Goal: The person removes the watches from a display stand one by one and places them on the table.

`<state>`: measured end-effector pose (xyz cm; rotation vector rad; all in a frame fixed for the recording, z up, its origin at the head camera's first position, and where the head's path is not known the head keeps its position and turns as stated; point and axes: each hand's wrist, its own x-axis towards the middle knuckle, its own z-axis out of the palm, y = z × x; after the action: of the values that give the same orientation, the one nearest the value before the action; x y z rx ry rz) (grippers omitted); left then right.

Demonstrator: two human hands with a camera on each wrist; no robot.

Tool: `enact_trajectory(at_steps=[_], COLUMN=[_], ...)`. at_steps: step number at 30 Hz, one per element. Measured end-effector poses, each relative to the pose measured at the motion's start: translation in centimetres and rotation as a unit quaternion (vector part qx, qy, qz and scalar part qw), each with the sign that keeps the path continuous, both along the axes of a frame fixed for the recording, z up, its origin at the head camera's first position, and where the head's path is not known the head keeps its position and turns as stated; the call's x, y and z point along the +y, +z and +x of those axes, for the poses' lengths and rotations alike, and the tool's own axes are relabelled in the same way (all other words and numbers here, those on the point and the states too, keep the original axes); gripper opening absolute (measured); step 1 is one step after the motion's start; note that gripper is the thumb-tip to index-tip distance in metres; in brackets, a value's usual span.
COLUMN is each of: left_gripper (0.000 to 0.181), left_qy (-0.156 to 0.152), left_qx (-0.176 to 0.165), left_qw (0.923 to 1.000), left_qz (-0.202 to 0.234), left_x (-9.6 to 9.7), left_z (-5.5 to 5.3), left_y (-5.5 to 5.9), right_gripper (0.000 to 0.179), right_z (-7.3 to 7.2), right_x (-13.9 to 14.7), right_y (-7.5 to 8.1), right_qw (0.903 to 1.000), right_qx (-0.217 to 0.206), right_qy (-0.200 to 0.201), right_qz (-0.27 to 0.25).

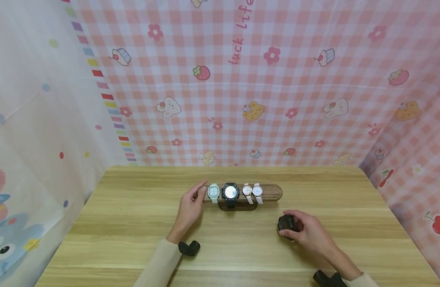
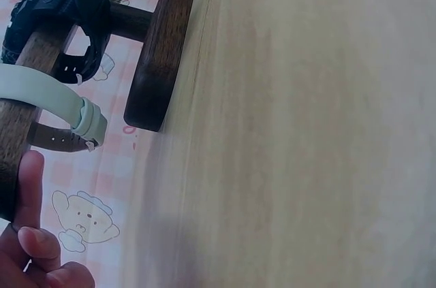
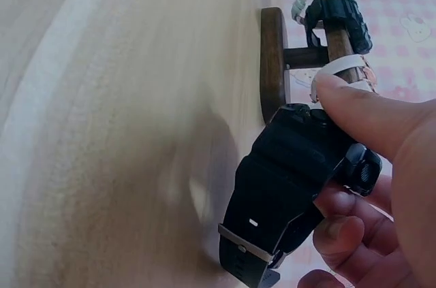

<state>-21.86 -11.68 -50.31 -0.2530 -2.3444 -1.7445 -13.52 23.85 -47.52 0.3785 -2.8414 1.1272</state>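
A dark wooden watch stand [image 1: 273, 192] bears several wristwatches on its rounded bar. From the left these are a mint-green watch [image 1: 213, 191], a chunky black watch [image 1: 230, 192] and two slim pale-strapped watches, one [image 1: 247, 190] beside the other [image 1: 257, 191]. The left end of the bar is held by my left hand [image 1: 190, 203]; a finger lies along the wood in the left wrist view. Between thumb and fingers, my right hand [image 1: 311, 232] grips another black wristwatch [image 3: 283, 172], in front of the stand's right end. Its strap is buckled into a loop in the right wrist view.
The stand's base [image 1: 243, 207] rests on a light wood-grain table [image 1: 134, 223]. Behind the table hangs a pink checked cloth [image 1: 220, 91], with a pale patterned cloth [image 1: 37, 131] along the left. Black camera mounts [image 1: 189, 248] sit at both wrists.
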Motion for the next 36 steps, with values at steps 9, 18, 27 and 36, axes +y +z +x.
enact_trajectory(at_steps=[9,18,27,36], left_gripper=[0.034,0.032,0.031,0.032], left_qy=[0.006,0.0,0.001,-0.001], left_qx=[-0.007,-0.009,-0.014,-0.015], left_qw=[0.9999,0.9999,0.9999,0.9999], left_qz=[-0.009,-0.004,0.002,0.001], left_x=[0.2,0.6,0.8,0.7], left_z=[0.3,1.9,1.8,1.8], left_y=[0.8,3.6,3.3,3.4], right_gripper=[0.058,0.058,0.058,0.057], right_z=[0.0,0.1,-0.1,-0.3], right_x=[-0.5,-1.1,-1.5,-1.7], right_y=[-0.3,-0.3,-0.6,-0.5], right_qw=[0.9994,0.9993,0.9986,0.9983], right_qx=[-0.032,-0.033,-0.04,-0.038], right_qy=[-0.004,-0.007,-0.014,-0.013], right_qz=[0.007,0.016,0.033,0.042])
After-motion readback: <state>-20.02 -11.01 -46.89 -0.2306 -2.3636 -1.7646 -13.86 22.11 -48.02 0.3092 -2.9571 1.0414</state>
